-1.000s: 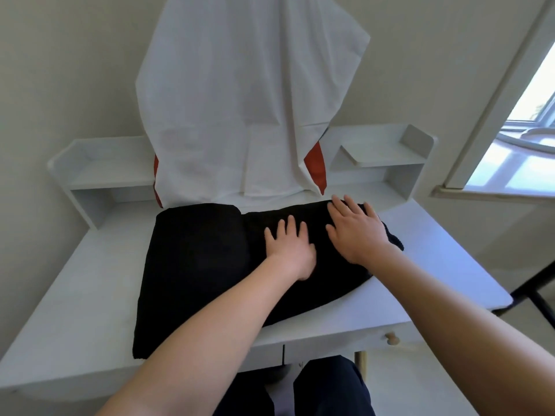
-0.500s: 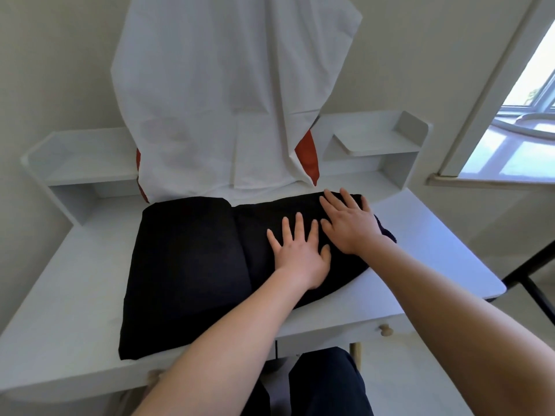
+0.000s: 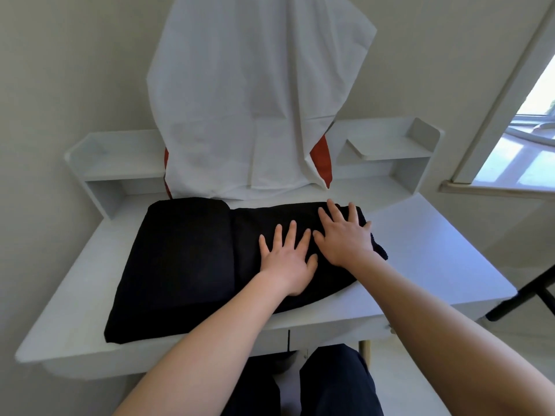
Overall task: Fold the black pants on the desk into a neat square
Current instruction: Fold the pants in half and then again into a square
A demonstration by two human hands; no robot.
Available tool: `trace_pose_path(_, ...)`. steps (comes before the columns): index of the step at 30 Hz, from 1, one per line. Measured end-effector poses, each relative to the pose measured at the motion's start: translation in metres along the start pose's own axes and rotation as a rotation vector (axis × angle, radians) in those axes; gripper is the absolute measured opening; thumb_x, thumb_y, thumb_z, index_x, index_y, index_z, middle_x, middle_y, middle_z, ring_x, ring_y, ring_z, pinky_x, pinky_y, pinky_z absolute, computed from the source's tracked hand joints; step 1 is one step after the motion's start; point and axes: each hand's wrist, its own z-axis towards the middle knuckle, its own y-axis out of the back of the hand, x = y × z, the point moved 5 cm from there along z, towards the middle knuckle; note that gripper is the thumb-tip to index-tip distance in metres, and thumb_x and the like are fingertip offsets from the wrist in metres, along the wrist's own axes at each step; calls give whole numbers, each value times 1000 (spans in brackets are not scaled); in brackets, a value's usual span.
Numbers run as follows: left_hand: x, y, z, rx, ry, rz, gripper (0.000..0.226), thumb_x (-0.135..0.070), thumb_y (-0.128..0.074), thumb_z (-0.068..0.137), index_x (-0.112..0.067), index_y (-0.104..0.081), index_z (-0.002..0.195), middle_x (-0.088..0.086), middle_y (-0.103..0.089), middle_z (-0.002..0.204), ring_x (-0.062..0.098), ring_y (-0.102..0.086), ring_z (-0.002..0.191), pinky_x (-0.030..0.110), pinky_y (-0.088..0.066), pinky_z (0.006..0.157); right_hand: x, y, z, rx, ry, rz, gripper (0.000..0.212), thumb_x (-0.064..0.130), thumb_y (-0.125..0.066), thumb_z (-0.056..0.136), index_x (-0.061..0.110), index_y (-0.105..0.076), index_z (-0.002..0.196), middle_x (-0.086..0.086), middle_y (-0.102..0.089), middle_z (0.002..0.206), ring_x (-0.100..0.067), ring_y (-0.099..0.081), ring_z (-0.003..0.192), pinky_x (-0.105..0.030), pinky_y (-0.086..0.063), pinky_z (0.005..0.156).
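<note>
The black pants point(image 3: 186, 265) lie folded across the white desk point(image 3: 420, 259), with a thicker doubled layer on the left and a flatter part on the right. My left hand point(image 3: 286, 259) presses flat on the right part, fingers spread, holding nothing. Just to its right, my right hand point(image 3: 345, 235) also lies palm down with fingers apart, close to the pants' right end. A small bit of black fabric pokes out beyond my right wrist.
A white cloth point(image 3: 255, 100) hangs over something red at the back of the desk, its hem touching the desktop just behind the pants. Low white shelves point(image 3: 387, 148) run along the back. A window point(image 3: 516, 145) is at the right. My dark-trousered legs point(image 3: 330, 385) sit under the desk's front edge.
My left hand slid toward me and spread its fingers on the fabric. My right hand stayed flat near the pants' right end. The camera view shifted slightly.
</note>
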Motion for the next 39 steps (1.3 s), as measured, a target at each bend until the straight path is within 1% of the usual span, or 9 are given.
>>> trace_pose_path(5,20,32,-22,-118,-2,-83,46,-26,-38,100,-19,-40,146,10,-32,155,32,-30,142,51,-23,116,34,18,-5,-140,30,145,56,41,-32,100,26,-22,153,2,-8,164,-32,4,150,-68,0,111)
trace_pose_path(9,62,79,-49,-475,34,-258,39,-13,-44,95,-20,-61,130,1,-62,128,22,-58,116,37,-45,99,82,39,-24,-383,208,456,48,28,-47,97,15,-42,143,-7,-38,151,-27,-34,140,-46,-31,112)
trace_pose_path(13,127,103,-78,-611,216,-380,37,-10,-48,95,-21,-61,128,0,-61,129,19,-56,119,32,-43,99,131,19,-26,16,85,1010,41,31,-56,94,11,-54,130,-1,-65,99,-17,-64,92,-31,-54,83)
trace_pose_path(17,196,86,-92,-447,468,-417,43,-30,-52,96,-24,-51,138,4,-49,143,28,-51,125,45,-42,104,168,-7,-25,456,-196,1396,56,39,-61,92,3,-49,134,-12,-64,110,-24,-66,100,-33,-57,86)
trace_pose_path(22,228,56,-110,-270,637,-560,73,-52,-52,93,-21,-25,153,14,-20,158,36,-29,141,49,-28,115,189,-2,-23,507,-267,1349,69,55,-66,82,10,-51,132,-7,-60,121,-25,-59,108,-32,-50,79)
trace_pose_path(25,229,53,-112,-252,625,-586,73,-54,-51,93,-24,-23,154,13,-14,160,35,-26,143,48,-25,117,196,3,-23,466,-220,1281,56,41,-70,84,11,-47,126,-6,-55,119,-23,-53,105,-34,-47,82)
trace_pose_path(29,232,56,-115,-276,665,-716,72,-55,-47,95,-24,-21,155,12,-21,158,34,-35,139,45,-29,113,199,4,-22,441,-203,1369,37,29,-69,85,13,-51,113,-8,-59,115,-25,-59,101,-41,-54,85)
trace_pose_path(34,236,49,-121,-271,696,-734,75,-55,-50,93,-22,-20,154,13,-36,152,35,-44,133,47,-38,109,192,-11,-32,451,-194,1388,66,28,-72,85,16,-38,140,-9,-54,133,-30,-56,115,-48,-50,97)
trace_pose_path(39,252,54,-126,-248,768,-912,85,-57,-62,81,-13,-33,148,11,-49,143,34,-53,123,47,-44,103,191,-8,-37,179,-24,1251,76,24,-56,97,24,-8,156,-7,-41,148,-24,-49,127,-30,-41,98)
